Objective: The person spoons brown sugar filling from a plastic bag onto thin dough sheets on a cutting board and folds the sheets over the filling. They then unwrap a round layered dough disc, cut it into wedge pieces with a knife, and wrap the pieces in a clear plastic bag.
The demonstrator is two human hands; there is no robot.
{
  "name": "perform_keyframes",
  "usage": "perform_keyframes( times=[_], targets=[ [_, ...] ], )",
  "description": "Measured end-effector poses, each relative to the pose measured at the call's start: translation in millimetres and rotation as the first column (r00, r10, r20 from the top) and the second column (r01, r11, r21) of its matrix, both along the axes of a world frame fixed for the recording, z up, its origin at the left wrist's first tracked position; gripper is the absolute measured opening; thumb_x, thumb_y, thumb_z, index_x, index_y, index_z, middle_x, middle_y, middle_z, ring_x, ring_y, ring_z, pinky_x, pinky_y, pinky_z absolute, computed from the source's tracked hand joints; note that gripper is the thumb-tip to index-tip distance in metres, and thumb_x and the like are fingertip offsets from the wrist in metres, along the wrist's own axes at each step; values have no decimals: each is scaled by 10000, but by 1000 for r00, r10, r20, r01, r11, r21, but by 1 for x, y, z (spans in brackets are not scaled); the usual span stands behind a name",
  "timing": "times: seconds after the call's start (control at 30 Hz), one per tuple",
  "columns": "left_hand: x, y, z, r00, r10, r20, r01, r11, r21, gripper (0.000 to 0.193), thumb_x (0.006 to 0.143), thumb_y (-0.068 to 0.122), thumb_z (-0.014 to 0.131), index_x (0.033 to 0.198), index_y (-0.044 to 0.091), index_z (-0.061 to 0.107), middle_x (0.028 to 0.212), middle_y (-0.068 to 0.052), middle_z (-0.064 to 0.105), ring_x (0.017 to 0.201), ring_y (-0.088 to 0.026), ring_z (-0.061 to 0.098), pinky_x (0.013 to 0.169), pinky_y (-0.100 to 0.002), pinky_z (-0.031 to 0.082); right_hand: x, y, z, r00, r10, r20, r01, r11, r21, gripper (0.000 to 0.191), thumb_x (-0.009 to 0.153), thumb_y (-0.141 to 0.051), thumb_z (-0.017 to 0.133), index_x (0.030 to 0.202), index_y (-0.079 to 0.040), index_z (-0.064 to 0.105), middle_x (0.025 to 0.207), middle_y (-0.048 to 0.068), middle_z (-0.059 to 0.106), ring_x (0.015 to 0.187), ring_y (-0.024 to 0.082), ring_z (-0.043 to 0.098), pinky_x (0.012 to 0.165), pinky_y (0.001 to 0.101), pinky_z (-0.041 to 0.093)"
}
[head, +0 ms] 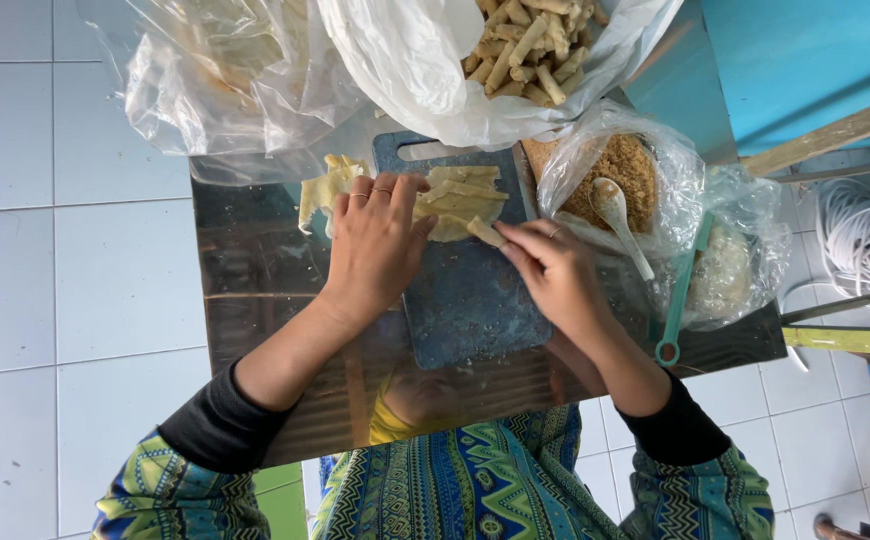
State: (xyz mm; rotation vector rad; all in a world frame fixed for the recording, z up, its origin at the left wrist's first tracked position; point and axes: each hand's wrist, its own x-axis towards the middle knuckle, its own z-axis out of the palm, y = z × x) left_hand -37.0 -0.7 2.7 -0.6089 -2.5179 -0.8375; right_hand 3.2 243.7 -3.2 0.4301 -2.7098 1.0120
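My left hand (375, 245) lies flat, fingers spread, on a heap of pale thin wrapper sheets (455, 195) at the far end of a blue cutting board (465, 300). My right hand (555, 270) pinches a small rolled pastry piece (486, 232) at the board's right side, close to the left fingertips. More pale sheets (320, 190) lie left of the board on the shiny metal tray (255, 290).
A white plastic bag of finished rolled sticks (525, 50) sits beyond the board. A clear bag of brown crumbly filling (620, 170) holds a white spoon (615, 215). A teal-handled utensil (677, 300) lies at the right. Crumpled clear plastic (225, 80) is far left. Coiled white cable (855, 240) lies on the floor.
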Motion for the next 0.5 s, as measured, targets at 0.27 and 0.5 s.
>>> perform_keyframes(
  times=[0.27, 0.5],
  targets=[
    [4, -7, -13, 987, 156, 36, -143, 958, -247, 363, 857, 279, 749, 1043, 23, 572, 1049, -144, 597, 1029, -318, 588, 812, -466, 463, -26, 22, 55, 991, -73, -112, -19, 749, -662, 116, 1119, -31, 698, 1191, -23, 608, 1001, 28, 658, 810, 68, 576, 746, 198, 471],
    [0, -11, -18, 997, 77, 12, -75, 986, -146, 272, 877, 234, 732, 1005, 62, 565, 1036, -136, 620, 1030, -334, 605, 828, -473, 474, -92, -32, 115, 849, 61, -525, -102, 993, -50, 155, 1119, -113, 674, 1248, -40, 627, 1248, 72, 643, 1019, 167, 621, 798, 266, 519]
  ],
)
